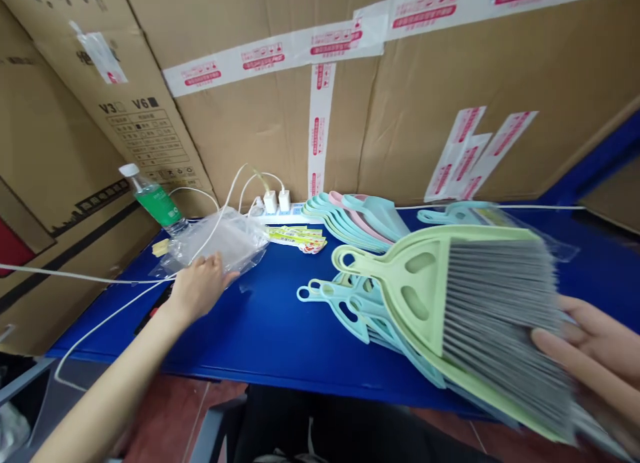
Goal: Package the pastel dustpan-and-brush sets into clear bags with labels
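My left hand (203,283) lies on a stack of clear plastic bags (225,239) at the left of the table, its thumb apart from the fingers. Some fingertips are hard to make out. My right hand (590,346) grips the wide end of a green dustpan (415,276) with a grey-bristled brush (500,316) set in it, the thumb over the bristles. This dustpan rests on or just above a pile of blue brushes and dustpans (350,309); which one is unclear. Behind it, blue and pink dustpans (350,219) are nested in a stack.
A green-labelled bottle (157,199) stands at the back left. White cables (115,279) run across the bags to a power strip (285,215). Yellow-green packets (297,237) and a bagged blue set (460,213) lie on the blue table (285,336). Cardboard (265,129) walls the back.
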Demonstrator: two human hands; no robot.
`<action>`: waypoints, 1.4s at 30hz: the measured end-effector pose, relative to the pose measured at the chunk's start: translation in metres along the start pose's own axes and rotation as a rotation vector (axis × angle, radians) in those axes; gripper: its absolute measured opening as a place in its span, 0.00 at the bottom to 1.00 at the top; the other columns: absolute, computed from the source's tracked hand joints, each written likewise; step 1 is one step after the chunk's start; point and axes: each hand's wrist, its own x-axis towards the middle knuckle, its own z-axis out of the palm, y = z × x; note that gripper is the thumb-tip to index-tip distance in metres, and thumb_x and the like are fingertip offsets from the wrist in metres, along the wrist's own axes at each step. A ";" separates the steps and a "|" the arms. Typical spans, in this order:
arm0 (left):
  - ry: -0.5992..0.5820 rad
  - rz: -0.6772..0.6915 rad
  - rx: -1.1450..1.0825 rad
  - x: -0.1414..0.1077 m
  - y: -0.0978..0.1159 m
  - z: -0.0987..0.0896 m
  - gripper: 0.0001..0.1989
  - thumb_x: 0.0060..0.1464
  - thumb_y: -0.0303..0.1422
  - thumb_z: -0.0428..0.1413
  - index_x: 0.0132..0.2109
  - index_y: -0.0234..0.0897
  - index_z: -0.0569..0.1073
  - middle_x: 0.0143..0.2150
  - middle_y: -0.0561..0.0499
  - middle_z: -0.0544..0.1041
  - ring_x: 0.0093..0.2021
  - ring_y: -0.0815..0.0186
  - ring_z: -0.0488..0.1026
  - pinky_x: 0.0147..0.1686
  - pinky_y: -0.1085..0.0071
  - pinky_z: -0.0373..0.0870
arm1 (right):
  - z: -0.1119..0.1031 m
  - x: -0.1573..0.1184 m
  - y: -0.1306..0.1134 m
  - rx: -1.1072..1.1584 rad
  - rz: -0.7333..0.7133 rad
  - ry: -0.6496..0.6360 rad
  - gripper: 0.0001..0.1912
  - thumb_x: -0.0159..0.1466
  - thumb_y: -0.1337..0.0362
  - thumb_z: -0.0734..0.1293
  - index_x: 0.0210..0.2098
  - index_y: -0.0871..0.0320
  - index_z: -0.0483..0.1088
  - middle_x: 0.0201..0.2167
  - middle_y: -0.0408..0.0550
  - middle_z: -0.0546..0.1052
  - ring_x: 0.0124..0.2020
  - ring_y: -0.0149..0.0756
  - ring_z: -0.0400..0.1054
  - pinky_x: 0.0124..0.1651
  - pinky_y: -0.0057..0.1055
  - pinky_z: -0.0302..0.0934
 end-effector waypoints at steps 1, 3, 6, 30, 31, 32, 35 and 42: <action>0.028 0.021 -0.005 0.000 0.005 -0.006 0.25 0.66 0.35 0.43 0.57 0.15 0.69 0.46 0.26 0.79 0.49 0.42 0.77 0.40 0.54 0.76 | 0.006 0.000 -0.006 0.040 0.025 -0.047 0.25 0.42 0.43 0.76 0.35 0.48 0.74 0.33 0.51 0.80 0.35 0.52 0.77 0.36 0.41 0.76; 0.210 0.109 -0.042 -0.004 0.021 -0.021 0.26 0.66 0.38 0.43 0.58 0.17 0.67 0.52 0.25 0.76 0.51 0.44 0.76 0.44 0.55 0.75 | 0.017 0.000 -0.018 0.062 0.066 -0.110 0.26 0.44 0.39 0.74 0.34 0.48 0.72 0.31 0.51 0.80 0.34 0.51 0.77 0.33 0.41 0.76; 0.458 0.527 -0.180 -0.011 0.058 -0.046 0.31 0.64 0.45 0.48 0.64 0.24 0.62 0.58 0.31 0.73 0.57 0.47 0.72 0.53 0.55 0.72 | 0.028 -0.002 -0.028 0.056 0.059 -0.203 0.29 0.46 0.35 0.71 0.36 0.49 0.72 0.28 0.52 0.79 0.33 0.50 0.77 0.27 0.38 0.74; 0.733 0.870 -0.295 0.002 0.135 -0.088 0.16 0.65 0.29 0.45 0.55 0.26 0.69 0.34 0.46 0.77 0.32 0.62 0.77 0.28 0.69 0.74 | 0.035 -0.032 -0.014 -0.868 -0.984 0.288 0.08 0.63 0.68 0.67 0.30 0.54 0.63 0.42 0.55 0.72 0.52 0.50 0.68 0.47 0.45 0.67; 0.698 0.836 -0.310 0.011 0.132 -0.092 0.17 0.65 0.31 0.47 0.56 0.27 0.69 0.37 0.45 0.78 0.34 0.60 0.77 0.30 0.68 0.74 | 0.028 -0.033 -0.013 -0.903 -0.985 0.322 0.06 0.64 0.68 0.67 0.32 0.54 0.64 0.43 0.56 0.71 0.52 0.52 0.68 0.48 0.46 0.67; 0.642 0.802 -0.323 0.021 0.129 -0.098 0.18 0.65 0.35 0.49 0.57 0.29 0.68 0.38 0.45 0.78 0.35 0.60 0.78 0.32 0.67 0.75 | 0.019 -0.035 -0.011 -0.941 -0.976 0.363 0.04 0.65 0.66 0.66 0.35 0.55 0.64 0.44 0.59 0.71 0.52 0.53 0.67 0.48 0.47 0.66; 0.491 0.687 -0.335 0.058 0.127 -0.116 0.21 0.64 0.38 0.51 0.59 0.31 0.67 0.44 0.42 0.78 0.41 0.55 0.78 0.39 0.62 0.74 | -0.009 -0.036 0.003 -1.057 -0.875 0.490 0.05 0.68 0.64 0.59 0.35 0.56 0.63 0.47 0.64 0.70 0.54 0.59 0.66 0.50 0.53 0.64; 0.269 0.756 -0.318 0.155 0.167 -0.133 0.20 0.59 0.34 0.54 0.57 0.32 0.66 0.52 0.41 0.77 0.52 0.56 0.74 0.49 0.64 0.69 | -0.029 -0.011 0.055 -1.098 -0.706 0.294 0.14 0.71 0.58 0.51 0.33 0.53 0.61 0.44 0.59 0.74 0.49 0.54 0.71 0.47 0.52 0.66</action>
